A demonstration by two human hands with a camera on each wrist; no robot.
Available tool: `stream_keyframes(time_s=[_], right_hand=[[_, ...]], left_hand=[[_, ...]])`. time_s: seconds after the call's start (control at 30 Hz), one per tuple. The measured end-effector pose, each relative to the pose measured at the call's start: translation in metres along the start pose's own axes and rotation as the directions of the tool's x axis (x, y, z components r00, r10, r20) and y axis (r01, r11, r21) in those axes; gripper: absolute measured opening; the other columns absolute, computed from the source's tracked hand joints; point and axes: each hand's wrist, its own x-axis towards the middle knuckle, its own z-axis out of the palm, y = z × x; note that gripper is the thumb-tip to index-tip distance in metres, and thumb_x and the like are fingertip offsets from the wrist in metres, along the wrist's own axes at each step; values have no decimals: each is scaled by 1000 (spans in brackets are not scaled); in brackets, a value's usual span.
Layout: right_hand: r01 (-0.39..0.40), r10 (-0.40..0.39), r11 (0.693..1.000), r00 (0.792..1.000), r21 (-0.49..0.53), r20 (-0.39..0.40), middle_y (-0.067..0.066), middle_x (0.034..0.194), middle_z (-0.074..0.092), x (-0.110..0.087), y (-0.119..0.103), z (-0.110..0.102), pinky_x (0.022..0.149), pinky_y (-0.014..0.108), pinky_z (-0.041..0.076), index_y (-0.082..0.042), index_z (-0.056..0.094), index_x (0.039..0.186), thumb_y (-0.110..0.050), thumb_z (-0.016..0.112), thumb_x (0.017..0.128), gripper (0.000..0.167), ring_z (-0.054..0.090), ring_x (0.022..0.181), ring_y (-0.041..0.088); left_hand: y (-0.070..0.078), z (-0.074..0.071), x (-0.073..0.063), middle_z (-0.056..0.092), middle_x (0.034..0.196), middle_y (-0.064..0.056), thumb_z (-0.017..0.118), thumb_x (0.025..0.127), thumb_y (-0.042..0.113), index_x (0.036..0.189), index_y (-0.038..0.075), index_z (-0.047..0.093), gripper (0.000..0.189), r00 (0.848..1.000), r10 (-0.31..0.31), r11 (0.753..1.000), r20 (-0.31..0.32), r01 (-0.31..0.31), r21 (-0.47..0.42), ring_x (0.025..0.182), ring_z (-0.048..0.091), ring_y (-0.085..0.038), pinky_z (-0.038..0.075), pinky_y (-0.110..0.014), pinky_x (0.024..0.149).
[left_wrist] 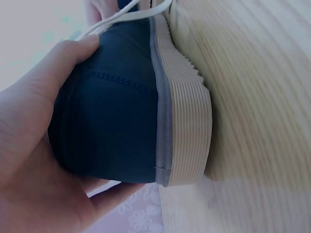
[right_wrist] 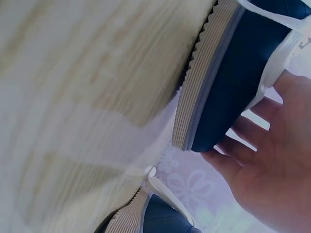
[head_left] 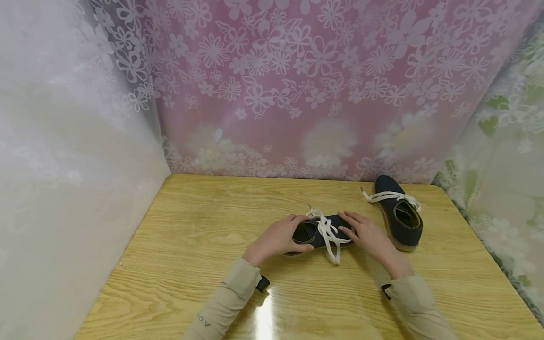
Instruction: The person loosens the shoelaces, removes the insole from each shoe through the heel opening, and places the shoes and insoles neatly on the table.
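Note:
A dark navy shoe [head_left: 316, 243] with white laces [head_left: 328, 231] and a ribbed cream sole [left_wrist: 188, 121] lies sideways on the table, its toe to the right. My left hand [head_left: 278, 238] grips it round the heel, thumb on the near side and fingers beyond the opening. Over at the toe, my right hand [head_left: 369, 238] holds the front of the same shoe, with its fingers reaching round the far side in the right wrist view. The laces hang loosely over the near side, between the two hands.
Behind my right hand stands the matching navy shoe [head_left: 405, 226], toe pointing to the back and laces trailing left. The wood-grain table [head_left: 204, 212] ends at a pink flowered curtain [head_left: 272, 94], with pale cloth on both sides.

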Motion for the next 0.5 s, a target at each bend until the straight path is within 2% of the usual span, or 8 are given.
stream_keyframes(time_s=[0.23,0.5], right_hand=[[20,-22,998,999,53,40,24,152,45,-9,-5,-1,103,64,41,-6,47,152,-36,60,103,59,45,135,50],[47,-52,995,996,83,68,23,154,42,-16,-14,-2,105,64,40,-7,45,153,-35,66,98,65,42,137,50]], left_hand=[[-13,-8,-9,46,153,-5,73,88,57,156,20,40,84,999,15,998,48,-12,-63,133,53,-27,47,-45,106],[-25,-13,-16,45,154,-4,75,88,55,156,20,40,84,997,46,994,67,-40,-98,136,51,-27,45,-47,108]])
